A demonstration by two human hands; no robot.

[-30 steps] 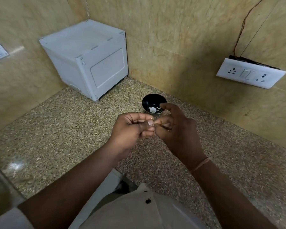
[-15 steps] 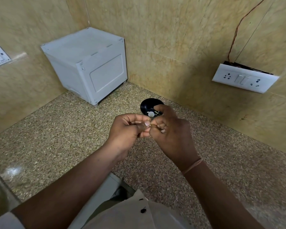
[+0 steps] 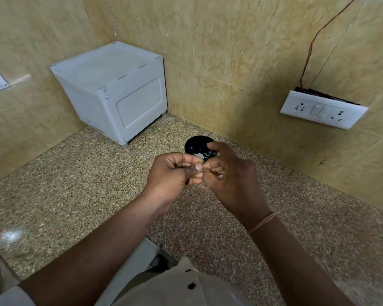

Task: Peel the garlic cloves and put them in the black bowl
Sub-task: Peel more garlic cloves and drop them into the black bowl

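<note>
Barely short of black bowl (image 3: 189, 144) — left hand (image 3: 174, 172), right hand (image 3: 232, 182), garlic clove (image 3: 220, 177) between.

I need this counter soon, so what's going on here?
A person holds both hands together above the speckled counter. The left hand and right hand pinch something small between their fingertips, apparently a garlic clove, mostly hidden by the fingers. Just behind them the black bowl stands on the counter with a few white pieces in it. So peeling seems under way.
</note>
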